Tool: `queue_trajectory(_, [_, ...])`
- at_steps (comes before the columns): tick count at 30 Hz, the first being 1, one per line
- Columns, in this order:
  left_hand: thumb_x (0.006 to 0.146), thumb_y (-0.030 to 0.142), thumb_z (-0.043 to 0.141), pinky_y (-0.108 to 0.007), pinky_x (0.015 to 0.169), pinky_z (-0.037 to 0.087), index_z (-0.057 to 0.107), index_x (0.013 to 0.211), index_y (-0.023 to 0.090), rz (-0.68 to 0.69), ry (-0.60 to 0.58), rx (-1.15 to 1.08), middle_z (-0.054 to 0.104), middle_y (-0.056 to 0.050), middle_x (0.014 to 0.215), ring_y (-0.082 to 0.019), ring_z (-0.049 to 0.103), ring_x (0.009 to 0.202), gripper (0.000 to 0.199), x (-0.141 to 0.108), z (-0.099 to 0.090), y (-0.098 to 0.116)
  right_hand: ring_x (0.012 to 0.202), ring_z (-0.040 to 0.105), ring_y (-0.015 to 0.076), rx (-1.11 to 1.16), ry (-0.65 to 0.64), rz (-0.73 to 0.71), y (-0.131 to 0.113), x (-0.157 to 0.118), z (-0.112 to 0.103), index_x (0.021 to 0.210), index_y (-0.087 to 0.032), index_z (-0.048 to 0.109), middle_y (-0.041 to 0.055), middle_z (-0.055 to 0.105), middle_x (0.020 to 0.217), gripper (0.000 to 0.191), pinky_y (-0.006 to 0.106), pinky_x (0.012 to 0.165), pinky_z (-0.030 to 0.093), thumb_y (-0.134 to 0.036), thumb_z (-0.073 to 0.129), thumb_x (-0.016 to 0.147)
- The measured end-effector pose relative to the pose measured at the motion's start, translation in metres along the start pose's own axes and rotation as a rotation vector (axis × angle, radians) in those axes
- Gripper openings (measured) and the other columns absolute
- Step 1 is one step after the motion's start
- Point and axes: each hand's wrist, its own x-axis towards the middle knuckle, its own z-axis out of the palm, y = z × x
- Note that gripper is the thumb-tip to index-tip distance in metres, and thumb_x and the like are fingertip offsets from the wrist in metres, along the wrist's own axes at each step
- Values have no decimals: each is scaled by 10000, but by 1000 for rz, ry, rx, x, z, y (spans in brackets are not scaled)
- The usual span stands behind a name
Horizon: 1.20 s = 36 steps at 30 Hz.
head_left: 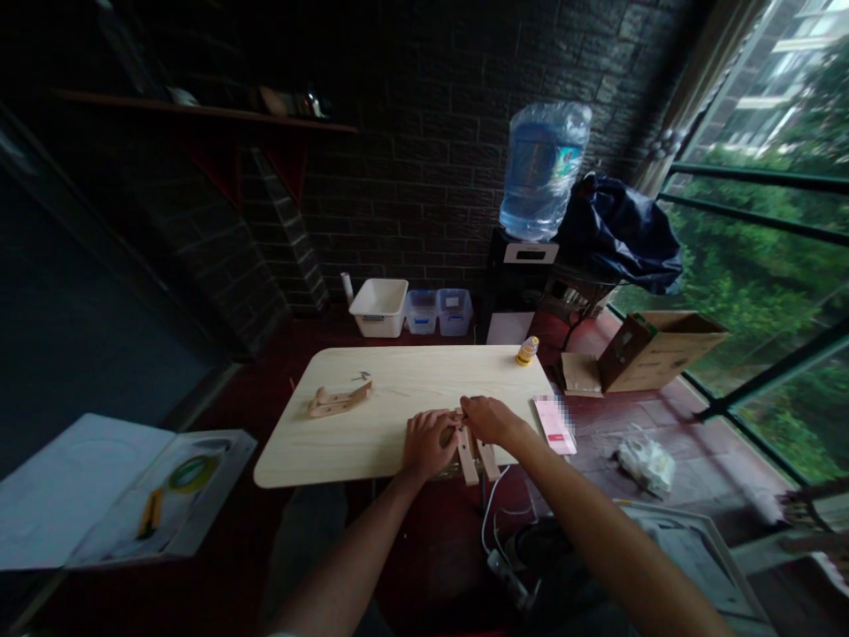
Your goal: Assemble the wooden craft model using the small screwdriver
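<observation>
Behind a pale, wood-grained table (391, 367) with rounded corners, rough dark brick wall (411, 177), with a white bin (379, 310) and clear bins (438, 311) along its foot. At the near edge, right of the middle, a wooden frame (466, 456) under both hands, with smooth, straight slats jutting past the tabletop toward the body, perhaps for easier reach. Left hand (426, 442) closed over its left side, fingers bent over the top and thumb toward the middle, probably to steady it. Right hand (489, 418) coming in from the other side, fingertips bunched low against the wood; cannot tell whether around something small. Farther left, apart from the hands, a second wooden piece (335, 404), angular and similarly pale, with thin dark bits (362, 376) just beyond. Near the far right corner, a small yellow-based bottle (527, 351), upright or slightly tilted, seemingly out of the way.
</observation>
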Motion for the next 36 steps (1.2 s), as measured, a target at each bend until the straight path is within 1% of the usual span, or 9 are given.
queue_trajectory(3, [889,306,623,-464,1075,367,682,1101,334,6,4,-3,647,-25,1286,-259,522,1246,222,0,0,-1,1077,709,281,21,-6,50,1,1,2,1244,-100,551,212,711,1159,296,344,852,541,-278,507,1011])
queue_trajectory(5, [887,304,626,-462,1071,369,679,1111,335,5,15,-8,650,-27,1280,-258,527,1237,232,-1,0,0,1081,709,282,33,-14,44,1,-2,0,1259,-108,541,208,714,1160,310,341,846,541,-285,523,1005])
queue_trajectory(8, [891,305,622,-462,1065,375,676,1121,337,2,27,-11,655,-28,1272,-259,533,1228,239,-2,0,0,1093,706,277,40,-11,12,-1,-6,-5,1295,-142,520,179,723,1158,341,327,840,539,-263,564,979])
queue_trajectory(13, [892,302,622,-460,1068,377,679,1090,342,2,40,-9,657,-13,1271,-255,537,1223,210,-2,-2,1,1082,710,248,5,12,5,-4,-5,-6,1264,-172,528,168,717,1172,264,321,844,531,-186,481,1004])
queue_trajectory(19, [877,298,641,-459,1062,381,687,1068,335,-4,36,-21,662,-22,1252,-257,543,1210,200,-1,-2,1,1070,711,274,41,13,44,-1,-1,1,1261,-126,518,190,724,1141,286,324,828,527,-279,495,1020])
queue_trajectory(24, [873,310,649,-456,1065,377,688,1072,333,-3,41,-23,660,-19,1254,-255,541,1212,204,-1,-1,1,1091,703,268,52,-15,8,1,-8,-2,1284,-175,495,168,719,1169,319,319,828,522,-284,548,989])
queue_trajectory(27, [883,305,635,-462,1072,371,688,1089,338,-8,29,-14,655,-22,1265,-258,533,1226,215,-2,-1,1,1074,708,267,16,-7,3,1,-10,-3,1266,-194,508,157,721,1160,268,326,823,523,-230,494,1001])
queue_trajectory(31, [888,301,631,-459,1080,365,684,1082,334,4,26,-25,654,-17,1275,-251,531,1236,204,-1,-1,0,1084,704,249,24,15,-14,1,-5,1,1267,-173,493,170,709,1181,257,315,843,521,-194,456,1014])
queue_trajectory(36, [876,315,647,-456,1075,370,685,1096,336,-3,17,-13,657,-14,1263,-253,530,1232,224,0,1,0,1080,706,273,28,-6,31,2,2,4,1270,-132,480,195,714,1149,287,333,837,530,-280,487,1024])
